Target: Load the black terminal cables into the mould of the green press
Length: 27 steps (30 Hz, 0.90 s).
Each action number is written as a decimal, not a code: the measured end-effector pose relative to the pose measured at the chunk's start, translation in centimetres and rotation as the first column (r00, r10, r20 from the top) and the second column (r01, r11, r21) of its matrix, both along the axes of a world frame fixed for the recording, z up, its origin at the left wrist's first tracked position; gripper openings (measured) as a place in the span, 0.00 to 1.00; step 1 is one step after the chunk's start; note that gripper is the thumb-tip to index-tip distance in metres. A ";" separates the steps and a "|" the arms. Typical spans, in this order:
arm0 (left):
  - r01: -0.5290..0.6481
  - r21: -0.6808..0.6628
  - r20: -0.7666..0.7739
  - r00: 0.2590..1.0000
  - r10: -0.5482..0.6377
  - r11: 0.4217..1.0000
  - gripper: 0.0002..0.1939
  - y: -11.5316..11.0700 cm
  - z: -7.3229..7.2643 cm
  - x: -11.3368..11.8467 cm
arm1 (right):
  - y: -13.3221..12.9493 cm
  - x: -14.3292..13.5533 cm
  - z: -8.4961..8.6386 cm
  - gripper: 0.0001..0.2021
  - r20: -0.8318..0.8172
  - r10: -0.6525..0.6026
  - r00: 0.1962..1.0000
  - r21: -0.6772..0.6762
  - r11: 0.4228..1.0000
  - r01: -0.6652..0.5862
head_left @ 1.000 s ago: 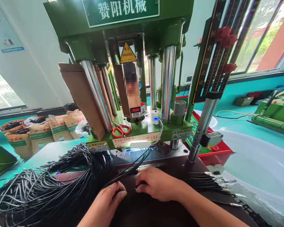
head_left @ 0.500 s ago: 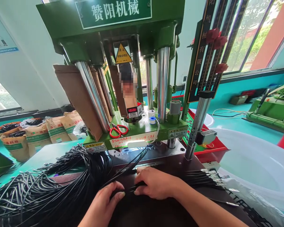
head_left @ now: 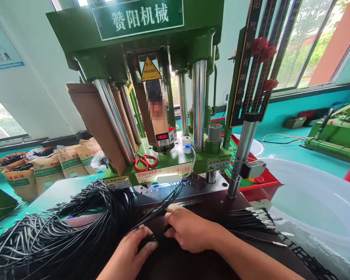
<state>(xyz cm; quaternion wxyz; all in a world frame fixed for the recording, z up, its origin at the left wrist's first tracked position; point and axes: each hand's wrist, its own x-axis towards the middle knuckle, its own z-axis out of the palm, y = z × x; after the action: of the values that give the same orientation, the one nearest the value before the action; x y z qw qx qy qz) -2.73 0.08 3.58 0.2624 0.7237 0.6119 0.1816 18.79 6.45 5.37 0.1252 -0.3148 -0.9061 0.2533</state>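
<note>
My left hand point(head_left: 135, 249) pinches a thin black cable between thumb and forefinger, low at the front of the press. Close on its right, my right hand point(head_left: 189, 229) has its fingers curled around a black cable too; the stretch inside the fingers is mostly hidden. From under the press, a few black cables point(head_left: 169, 197) run down toward both hands. A large heap of black cables point(head_left: 84, 229) spreads to the left of my left hand. Beyond my right wrist lies a row of black cables point(head_left: 247, 219) with pale metal ends.
A green press point(head_left: 175, 157) with steel columns stands right ahead. Red-handled scissors point(head_left: 146, 162) and a small blue-and-white spool point(head_left: 187, 149) rest on its plate. To the right is a big white tub point(head_left: 312, 202); paper sacks point(head_left: 48, 167) line the left wall.
The fingers of both hands have shifted slightly, with my left thumb a little lower and farther right. On the right, a cable with a metal tip has slid up and left.
</note>
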 end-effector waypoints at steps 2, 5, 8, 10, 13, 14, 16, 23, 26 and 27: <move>0.000 -0.005 0.009 1.000 0.000 1.000 0.12 -0.1 0.2 0.0 | -0.1 -0.1 -0.1 0.08 -0.008 0.005 1.000 0.084 0.996 -0.005; -0.007 -0.002 0.020 1.000 0.007 1.000 0.12 -0.3 0.5 -0.1 | -0.5 -0.3 0.2 0.09 -0.001 0.011 1.000 0.165 0.986 -0.010; -0.026 -0.002 0.047 0.999 0.026 1.000 0.12 -0.3 0.4 -0.5 | -1.0 0.0 0.7 0.10 -0.007 -0.014 1.000 0.215 0.977 0.015; -0.076 0.015 0.078 0.994 0.075 0.997 0.14 -0.3 0.0 -1.0 | -1.2 1.0 0.8 0.09 0.036 -0.073 0.997 0.257 0.964 0.062; -0.124 0.043 0.123 0.985 0.118 0.991 0.16 -0.4 -0.5 -1.6 | -1.2 4.6 0.5 0.08 0.148 -0.263 0.953 0.339 0.919 0.201; -0.120 0.047 0.135 0.984 0.113 0.992 0.16 -0.4 -0.6 -1.7 | -1.2 6.2 0.3 0.09 0.178 -0.331 0.927 0.364 0.897 0.251; -0.086 0.050 0.153 0.985 0.077 0.995 0.14 -0.5 -0.5 -1.6 | -1.3 9.6 -0.3 0.11 0.215 -0.428 0.878 0.422 0.851 0.312; -0.022 0.050 0.167 0.986 0.013 0.999 0.13 -0.6 0.7 -0.9 | -3.5 14.9 -2.2 0.10 0.176 -0.571 0.802 0.505 0.752 0.424; 0.007 0.054 0.166 0.986 -0.016 0.998 0.14 -0.8 1.1 -0.5 | -4.2 14.9 -2.4 0.10 0.119 -0.580 0.806 0.530 0.723 0.442; 0.018 0.057 0.161 0.987 -0.027 0.998 0.14 -0.8 1.2 -0.4 | -4.3 14.9 -2.4 0.10 0.095 -0.600 0.794 0.550 0.697 0.460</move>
<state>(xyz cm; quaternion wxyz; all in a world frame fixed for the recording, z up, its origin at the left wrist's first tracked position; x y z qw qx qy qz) -3.11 -0.76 4.79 0.2929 0.7204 0.5753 0.2537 33.73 2.18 2.99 0.1469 -0.5521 -0.8165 -0.0826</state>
